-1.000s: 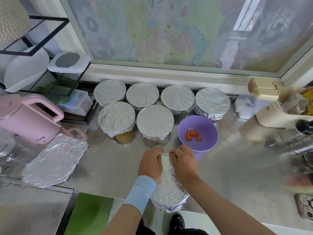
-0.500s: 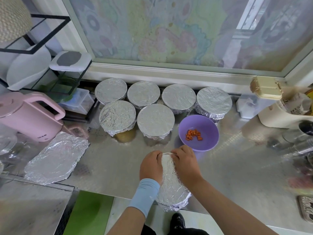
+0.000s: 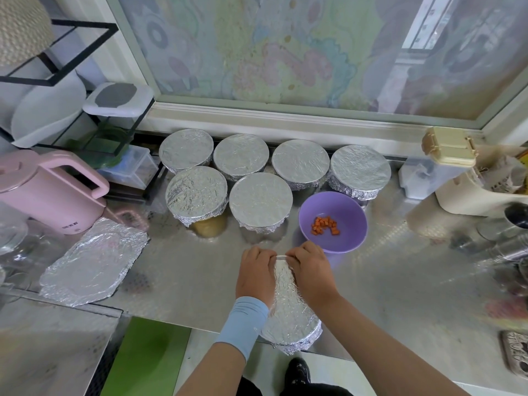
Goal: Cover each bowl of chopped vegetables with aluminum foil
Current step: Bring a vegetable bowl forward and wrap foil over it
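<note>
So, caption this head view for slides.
Left hand and right hand grip a crinkled silver foil cover; round purple bowl uncovered.

The left hand [image 3: 255,277] and right hand [image 3: 310,271] pinch the far rim of the foil [image 3: 290,315] on the nearest bowl. Just beyond the grip and to its right, the open purple bowl [image 3: 333,221] stands close to the right knuckles. Beyond the grip a foil-capped bowl [image 3: 260,200] and its capped neighbour [image 3: 197,192] bar the way, with a back row of capped bowls [image 3: 300,162] behind. Left of the grip the steel counter [image 3: 185,281] lies bare as far as a loose foil sheet [image 3: 94,261] and a pink kettle [image 3: 48,192]. To the right it runs open to steel cups [image 3: 511,244], well apart.
</note>
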Motion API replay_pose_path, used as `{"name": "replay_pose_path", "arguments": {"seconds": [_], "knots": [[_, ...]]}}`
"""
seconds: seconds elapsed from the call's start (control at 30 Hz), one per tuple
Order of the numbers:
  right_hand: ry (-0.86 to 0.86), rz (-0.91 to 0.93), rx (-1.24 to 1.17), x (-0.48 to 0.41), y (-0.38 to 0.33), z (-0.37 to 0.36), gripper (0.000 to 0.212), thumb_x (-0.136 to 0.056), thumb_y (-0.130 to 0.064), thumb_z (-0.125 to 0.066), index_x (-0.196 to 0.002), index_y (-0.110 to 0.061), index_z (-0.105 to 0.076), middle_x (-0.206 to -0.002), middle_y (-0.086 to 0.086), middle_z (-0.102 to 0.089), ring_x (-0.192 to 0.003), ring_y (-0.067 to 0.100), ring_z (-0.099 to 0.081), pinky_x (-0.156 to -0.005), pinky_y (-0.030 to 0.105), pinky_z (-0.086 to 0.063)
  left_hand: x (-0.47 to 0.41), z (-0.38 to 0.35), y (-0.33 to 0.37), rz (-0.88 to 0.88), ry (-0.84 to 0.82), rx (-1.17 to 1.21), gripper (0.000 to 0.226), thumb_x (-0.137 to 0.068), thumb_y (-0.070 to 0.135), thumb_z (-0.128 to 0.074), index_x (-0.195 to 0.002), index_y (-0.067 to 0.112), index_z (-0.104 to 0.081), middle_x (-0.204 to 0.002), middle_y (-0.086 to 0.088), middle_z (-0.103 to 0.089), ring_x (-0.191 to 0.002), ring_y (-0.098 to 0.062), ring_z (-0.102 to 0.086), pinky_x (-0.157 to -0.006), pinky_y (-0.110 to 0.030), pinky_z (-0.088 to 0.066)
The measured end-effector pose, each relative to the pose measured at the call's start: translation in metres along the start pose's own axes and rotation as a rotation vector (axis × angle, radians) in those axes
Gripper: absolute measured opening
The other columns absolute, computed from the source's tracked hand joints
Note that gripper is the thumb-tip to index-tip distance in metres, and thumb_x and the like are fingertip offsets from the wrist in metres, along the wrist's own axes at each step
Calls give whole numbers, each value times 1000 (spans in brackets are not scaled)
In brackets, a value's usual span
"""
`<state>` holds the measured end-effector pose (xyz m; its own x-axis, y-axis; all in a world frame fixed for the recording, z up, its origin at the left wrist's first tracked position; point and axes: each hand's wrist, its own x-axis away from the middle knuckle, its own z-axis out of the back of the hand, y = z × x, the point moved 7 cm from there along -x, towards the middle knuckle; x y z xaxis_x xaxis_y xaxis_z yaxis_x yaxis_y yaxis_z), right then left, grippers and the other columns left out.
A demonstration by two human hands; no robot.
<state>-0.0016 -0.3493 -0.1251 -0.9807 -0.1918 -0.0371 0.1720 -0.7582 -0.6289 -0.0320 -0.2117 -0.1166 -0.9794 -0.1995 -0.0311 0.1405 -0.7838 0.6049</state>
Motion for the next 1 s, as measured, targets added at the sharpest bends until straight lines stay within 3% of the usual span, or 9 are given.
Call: {"name": "replay_pose_path", "arguments": {"seconds": [0.13,0.27,0.47,0.67,0.87,1.0], "knots": [[-64,33,-13,-5,-3,0,13,-94,-19,-62,-92,-14,-74,-85,0,-53,-83,20,-51,-71,24,-36,2,1,-3,60,4,-5,21,-101,18,-46,-101,16,-67,-99,1,-54,-100,-16,-43,-86,-24,-38],[-62,94,40,-9,-9,3,13,-93,-19,-62,-91,-14,-74,-85,1,-54,-83,23,-52,-74,34,-45,0,2,-2,76,-17,-38,22,-102,19,-44,-105,16,-66,-104,-1,-55,-104,-19,-45,-88,-28,-41],[20,35,-4,1,-3,2,8,-92,-15,-64,-87,-13,-71,-87,0,-54,-85,20,-51,-77,28,-39,-2,-5,-1,-32,-61,46,19,-100,21,-50,-106,20,-68,-102,7,-55,-100,-10,-43,-85,-16,-34],[-94,78,-25,-8,-5,-2,14,-95,-17,-60,-90,-14,-73,-85,-5,-50,-85,18,-52,-76,26,-39,0,-4,-5,62,-16,41,22,-101,19,-47,-104,15,-68,-104,1,-57,-102,-17,-46,-85,-18,-32],[37,49,98,-1,-1,5,6,-90,-13,-65,-92,-14,-70,-92,1,-53,-88,23,-49,-79,32,-44,12,-1,-8,226,42,-45,22,-101,16,-40,-102,15,-62,-106,-1,-54,-101,-20,-44,-88,-31,-42],[9,17,45,-2,5,3,9,-91,-12,-63,-91,-13,-71,-90,1,-53,-88,23,-50,-76,28,-40,0,0,4,100,36,-10,17,-96,12,-50,-105,16,-64,-106,0,-54,-103,-19,-44,-92,-30,-42]]}}
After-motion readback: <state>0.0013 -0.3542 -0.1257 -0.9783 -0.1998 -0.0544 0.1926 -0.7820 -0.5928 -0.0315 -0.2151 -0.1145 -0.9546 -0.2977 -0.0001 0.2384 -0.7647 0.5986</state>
